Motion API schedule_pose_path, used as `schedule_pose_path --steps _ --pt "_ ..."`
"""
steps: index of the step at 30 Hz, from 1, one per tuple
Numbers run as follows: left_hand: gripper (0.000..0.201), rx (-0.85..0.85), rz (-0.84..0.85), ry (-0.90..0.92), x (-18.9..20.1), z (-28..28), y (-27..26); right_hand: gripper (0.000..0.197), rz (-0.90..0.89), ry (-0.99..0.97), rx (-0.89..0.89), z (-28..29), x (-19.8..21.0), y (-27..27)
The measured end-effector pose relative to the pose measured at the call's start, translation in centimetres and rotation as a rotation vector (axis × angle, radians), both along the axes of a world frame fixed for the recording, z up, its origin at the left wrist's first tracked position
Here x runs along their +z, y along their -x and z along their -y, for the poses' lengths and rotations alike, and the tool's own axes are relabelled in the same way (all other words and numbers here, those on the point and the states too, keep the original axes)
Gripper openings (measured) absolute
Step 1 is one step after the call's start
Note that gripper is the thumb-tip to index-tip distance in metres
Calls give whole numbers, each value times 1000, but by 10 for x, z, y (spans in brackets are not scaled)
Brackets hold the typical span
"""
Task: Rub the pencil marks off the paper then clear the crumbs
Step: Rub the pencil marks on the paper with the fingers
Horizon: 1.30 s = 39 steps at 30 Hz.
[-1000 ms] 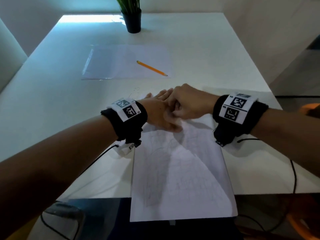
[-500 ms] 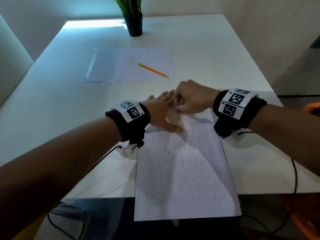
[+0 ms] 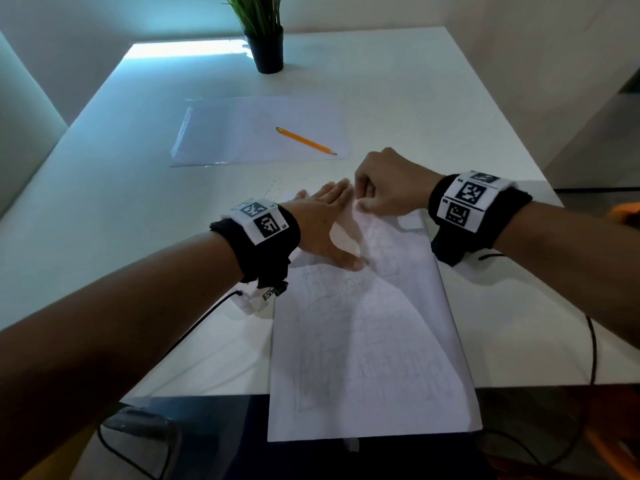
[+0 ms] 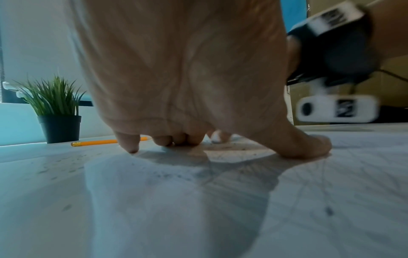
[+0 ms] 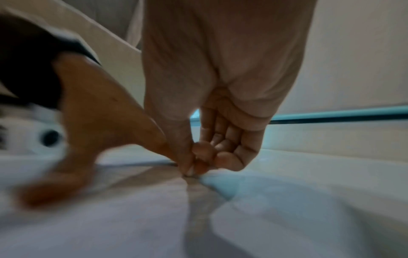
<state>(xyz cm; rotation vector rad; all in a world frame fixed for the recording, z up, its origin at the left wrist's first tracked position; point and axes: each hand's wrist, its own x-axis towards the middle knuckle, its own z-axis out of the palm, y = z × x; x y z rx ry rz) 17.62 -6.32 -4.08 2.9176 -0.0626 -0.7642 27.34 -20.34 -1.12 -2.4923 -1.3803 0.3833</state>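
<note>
A white sheet of paper (image 3: 374, 341) with faint pencil lines lies lengthwise before me and hangs over the table's near edge. My left hand (image 3: 322, 223) lies flat on its far left part, fingers straight and thumb spread, pressing it down (image 4: 304, 144). My right hand (image 3: 384, 188) is curled at the sheet's far edge, just right of the left fingertips. Its thumb and fingers pinch a small whitish eraser (image 5: 189, 172), mostly hidden by the fingers, with its tip on the paper. Dark eraser crumbs (image 4: 167, 174) lie scattered on the sheet and on the table (image 3: 277, 185) beyond it.
A yellow pencil (image 3: 304, 141) lies on a second sheet (image 3: 242, 133) farther back. A potted plant (image 3: 265, 46) stands at the table's far edge. Black cables (image 3: 592, 344) run from both wristbands across the table.
My right hand has slid right and away from me, off the left hand's knuckles to the sheet's far edge. The left hand stays flat on the paper.
</note>
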Motion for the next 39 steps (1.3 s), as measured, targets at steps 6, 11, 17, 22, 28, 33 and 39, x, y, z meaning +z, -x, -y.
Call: schedule_pose_path --steps 6,11,17,22,28,33,39 --pt "134 3 -7 8 -1 0 -1 7 -16 3 -2 3 0 0" --pt "127 -12 -16 20 0 1 -1 8 -18 40 146 -1 0 21" --pt "136 13 -8 13 -3 -1 -1 7 9 -10 -3 2 0 -3" --pt "136 2 -14 34 -4 -2 -2 6 -7 21 45 3 1 2" --pt "135 3 -14 32 -4 -3 -2 6 -32 32 133 2 -2 17" --pt "137 6 -4 6 -2 -1 -1 6 8 -16 -45 5 2 -8" --pt "137 -3 -17 12 -5 -2 -3 5 -28 23 50 4 1 5"
